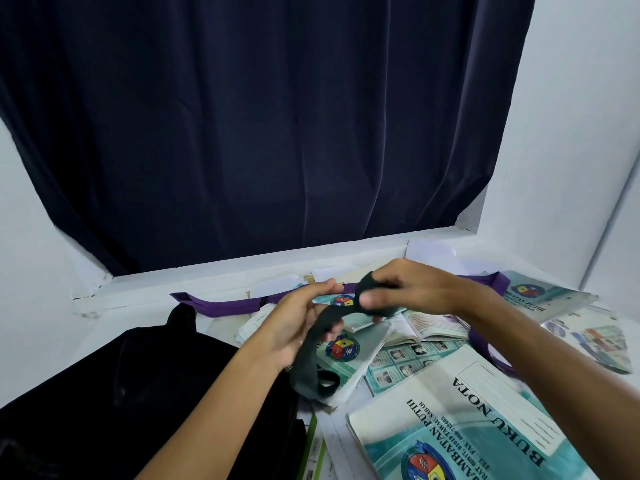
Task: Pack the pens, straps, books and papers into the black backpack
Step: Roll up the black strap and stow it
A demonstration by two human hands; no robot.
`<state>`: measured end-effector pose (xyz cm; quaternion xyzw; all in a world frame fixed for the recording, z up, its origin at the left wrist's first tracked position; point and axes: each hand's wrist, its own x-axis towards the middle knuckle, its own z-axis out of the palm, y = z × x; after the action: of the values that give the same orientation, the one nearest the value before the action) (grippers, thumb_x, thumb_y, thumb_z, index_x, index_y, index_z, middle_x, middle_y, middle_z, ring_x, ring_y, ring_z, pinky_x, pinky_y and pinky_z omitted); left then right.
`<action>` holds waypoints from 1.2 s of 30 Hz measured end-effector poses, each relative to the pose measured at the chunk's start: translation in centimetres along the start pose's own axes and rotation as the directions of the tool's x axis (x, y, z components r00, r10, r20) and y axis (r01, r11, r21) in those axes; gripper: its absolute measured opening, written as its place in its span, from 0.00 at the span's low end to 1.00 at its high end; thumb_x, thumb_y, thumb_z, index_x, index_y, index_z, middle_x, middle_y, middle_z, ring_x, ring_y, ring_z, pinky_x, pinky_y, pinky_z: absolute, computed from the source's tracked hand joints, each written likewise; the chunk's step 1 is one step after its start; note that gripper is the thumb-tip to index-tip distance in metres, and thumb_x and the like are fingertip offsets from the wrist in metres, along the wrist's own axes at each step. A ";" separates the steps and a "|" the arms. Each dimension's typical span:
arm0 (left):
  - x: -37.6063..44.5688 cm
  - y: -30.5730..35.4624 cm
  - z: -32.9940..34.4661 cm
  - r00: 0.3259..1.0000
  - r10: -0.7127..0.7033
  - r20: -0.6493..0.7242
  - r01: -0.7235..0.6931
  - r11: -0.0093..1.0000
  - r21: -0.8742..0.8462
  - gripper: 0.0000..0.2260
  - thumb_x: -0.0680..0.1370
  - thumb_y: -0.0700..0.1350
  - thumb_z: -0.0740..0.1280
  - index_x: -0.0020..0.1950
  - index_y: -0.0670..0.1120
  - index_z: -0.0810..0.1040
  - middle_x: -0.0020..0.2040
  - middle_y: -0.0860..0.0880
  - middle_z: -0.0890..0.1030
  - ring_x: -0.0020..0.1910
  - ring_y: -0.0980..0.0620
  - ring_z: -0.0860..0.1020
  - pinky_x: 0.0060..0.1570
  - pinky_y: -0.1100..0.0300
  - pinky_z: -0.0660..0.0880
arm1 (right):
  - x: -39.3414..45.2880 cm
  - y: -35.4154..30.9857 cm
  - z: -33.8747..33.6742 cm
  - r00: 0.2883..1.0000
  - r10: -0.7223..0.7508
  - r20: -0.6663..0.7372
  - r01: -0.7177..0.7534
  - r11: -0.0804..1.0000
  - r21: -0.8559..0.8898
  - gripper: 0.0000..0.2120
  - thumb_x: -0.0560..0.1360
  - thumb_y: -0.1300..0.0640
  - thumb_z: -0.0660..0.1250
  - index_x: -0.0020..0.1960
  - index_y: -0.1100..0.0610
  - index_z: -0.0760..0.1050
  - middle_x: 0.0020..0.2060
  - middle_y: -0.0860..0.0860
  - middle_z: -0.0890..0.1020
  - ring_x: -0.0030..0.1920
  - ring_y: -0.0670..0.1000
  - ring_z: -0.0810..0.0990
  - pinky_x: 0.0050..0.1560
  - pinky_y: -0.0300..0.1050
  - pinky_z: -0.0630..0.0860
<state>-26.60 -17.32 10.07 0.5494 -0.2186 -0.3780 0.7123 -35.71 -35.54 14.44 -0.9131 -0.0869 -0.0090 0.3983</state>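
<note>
A: Where's the strap, relative to the hands?
B: The dark strap is held up between both, above the books. Right hand is clenched around its upper end, which is bunched at the fingers. Left hand sits just below and left, fingers curled round the strap's middle. The rest hangs down and its looped end rests on a teal notebook.
A: Backpack?
B: Black backpack is lower left on the worktop, under the left forearm. Can't tell if it's open.
A: Other straps?
B: Purple strap lies flat behind the hands, running from beside the backpack's top across to the right, passing behind the right wrist.
A: Books, papers?
B: All on the worktop, right of the backpack. Big "BUKU NOTA" book nearest, lower right. An open book under the right wrist, another teal book far right. Loose papers at the back by the window ledge. Dark curtain above.
</note>
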 end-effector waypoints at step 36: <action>4.6 5.1 -2.9 0.958 0.195 -0.212 -0.033 0.804 0.594 0.08 0.83 0.44 0.58 0.54 0.43 0.75 0.38 0.44 0.80 0.31 0.50 0.74 0.30 0.61 0.69 | -1.0 -4.2 -7.2 0.927 0.095 -0.362 0.305 0.371 0.877 0.16 0.73 0.48 0.62 0.32 0.54 0.78 0.23 0.44 0.72 0.20 0.41 0.68 0.23 0.31 0.66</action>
<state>-20.07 -18.52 13.57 0.7724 -0.2606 -0.1723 0.5529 -37.00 -38.17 22.29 -0.5092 -0.0633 -0.1483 0.8454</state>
